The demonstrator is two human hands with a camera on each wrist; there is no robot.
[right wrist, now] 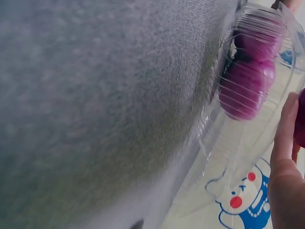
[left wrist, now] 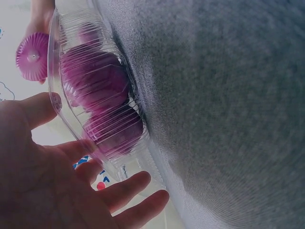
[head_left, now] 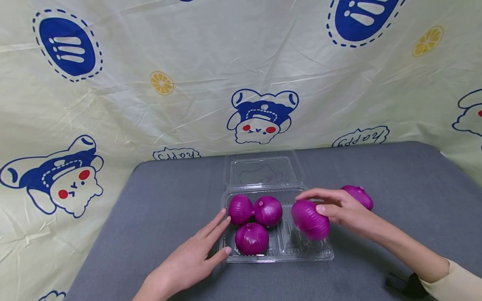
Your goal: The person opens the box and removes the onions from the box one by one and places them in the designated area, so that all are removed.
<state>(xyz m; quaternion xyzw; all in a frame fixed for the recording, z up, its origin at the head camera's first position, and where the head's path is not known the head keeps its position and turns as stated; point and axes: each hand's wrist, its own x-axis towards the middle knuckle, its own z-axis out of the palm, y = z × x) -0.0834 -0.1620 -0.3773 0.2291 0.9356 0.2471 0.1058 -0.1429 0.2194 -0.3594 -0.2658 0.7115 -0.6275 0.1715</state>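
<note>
— Where is the purple onion (head_left: 310,223) to be found?
— It is held in the air, over the right part of the clear container (head_left: 278,259), and in the left wrist view it is seen above the rim.
— By what is it held?
— It is pinched by the right grip (head_left: 350,211), between thumb and fingers, from its right and far sides.
— And how is it turned?
— The end with a small pale spot is shown to the left wrist camera; whether the long axis is level cannot be told exactly.
— Which relation should be considered first?
— The vertical one, it is judged: the right part of the container is placed below the onion, while the left part is occupied by three other onions (head_left: 268,211). The right grip is clearly the nearer.
— What is done by the left grip (head_left: 192,257)?
— Its fingers are spread at the left rim, and nothing is grasped; whether the rim is pressed cannot be told.
— And farther out?
— A fifth onion (head_left: 359,196) is seen on the desk (head_left: 169,192), partly hidden beyond the right grip. The lid (head_left: 263,167) is laid open at the far side.
</note>
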